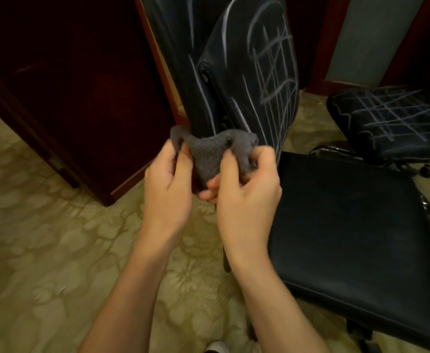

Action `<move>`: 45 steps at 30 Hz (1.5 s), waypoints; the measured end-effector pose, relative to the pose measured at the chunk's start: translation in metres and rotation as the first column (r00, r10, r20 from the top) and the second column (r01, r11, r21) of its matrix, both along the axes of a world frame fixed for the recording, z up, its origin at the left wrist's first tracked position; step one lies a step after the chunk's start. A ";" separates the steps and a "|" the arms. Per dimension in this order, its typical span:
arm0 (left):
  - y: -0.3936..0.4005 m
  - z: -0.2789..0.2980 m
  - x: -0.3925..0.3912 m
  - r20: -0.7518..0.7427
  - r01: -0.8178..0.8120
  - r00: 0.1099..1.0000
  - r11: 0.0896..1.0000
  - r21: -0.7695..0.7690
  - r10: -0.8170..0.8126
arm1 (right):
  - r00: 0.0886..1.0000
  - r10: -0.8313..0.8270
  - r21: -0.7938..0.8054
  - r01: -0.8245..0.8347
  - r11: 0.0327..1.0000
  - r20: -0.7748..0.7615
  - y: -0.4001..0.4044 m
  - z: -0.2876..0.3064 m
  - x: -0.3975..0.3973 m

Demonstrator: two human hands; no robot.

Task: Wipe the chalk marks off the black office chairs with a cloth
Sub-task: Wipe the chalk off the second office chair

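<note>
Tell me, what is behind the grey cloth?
Behind the grey cloth stands the chalk-marked chair back, beside a dark wooden cabinet. The cloth hides the back's lower edge.

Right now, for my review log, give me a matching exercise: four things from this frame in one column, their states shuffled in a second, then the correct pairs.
Things:
1. grey cloth
2. near chair seat
3. near chair backrest
4. far chair seat

States:
A. crossed with a chalk grid
B. bunched between both hands, left hand and right hand
C. plain black, no chalk showing
D. upright, scrawled with curved and straight chalk lines

Pairs: 1-B, 2-C, 3-D, 4-A
</note>
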State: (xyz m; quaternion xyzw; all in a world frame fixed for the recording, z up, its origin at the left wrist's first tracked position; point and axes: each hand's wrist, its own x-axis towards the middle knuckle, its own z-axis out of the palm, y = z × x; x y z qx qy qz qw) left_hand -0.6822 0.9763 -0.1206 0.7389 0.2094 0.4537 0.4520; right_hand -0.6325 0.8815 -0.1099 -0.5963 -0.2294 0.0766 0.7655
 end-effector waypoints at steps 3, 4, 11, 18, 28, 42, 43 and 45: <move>-0.003 -0.013 -0.011 -0.113 0.058 0.991 0.990 -0.127 -0.072 | 0.985 0.013 -0.157 -0.040 0.987 -0.175 -0.004 -0.022 -0.009; -0.004 -0.016 -0.015 -0.121 0.067 0.989 0.983 -0.168 -0.088 | 0.978 0.015 -0.222 -0.063 0.973 -0.209 -0.005 -0.028 -0.011; -0.009 0.021 -0.016 -0.157 0.082 0.981 0.980 -0.183 -0.112 | 0.919 -0.004 -0.136 -0.055 0.989 -0.394 -0.004 0.016 -0.001; 0.000 0.054 -0.008 -0.147 0.003 0.989 0.981 -0.192 -0.031 | 0.931 0.081 -0.074 -0.114 0.991 -0.356 0.002 0.055 0.000; -0.013 0.074 -0.021 -0.211 -0.029 0.977 0.952 -0.306 -0.038 | 0.997 -0.050 -0.341 0.025 0.940 -0.066 -0.002 0.074 0.002; 0.000 0.096 -0.023 -0.176 -0.002 0.983 0.947 -0.321 -0.057 | 0.993 0.091 -0.426 -0.112 0.898 -0.069 0.006 0.099 0.010; 0.004 0.105 -0.020 -0.136 -0.010 0.990 0.949 -0.316 -0.035 | 0.994 0.093 -0.400 -0.109 0.910 -0.057 0.010 0.109 0.013; 0.017 0.131 -0.008 -0.065 -0.049 0.997 0.960 -0.276 0.033 | 0.994 0.109 -0.349 -0.108 0.931 -0.016 0.021 0.134 0.019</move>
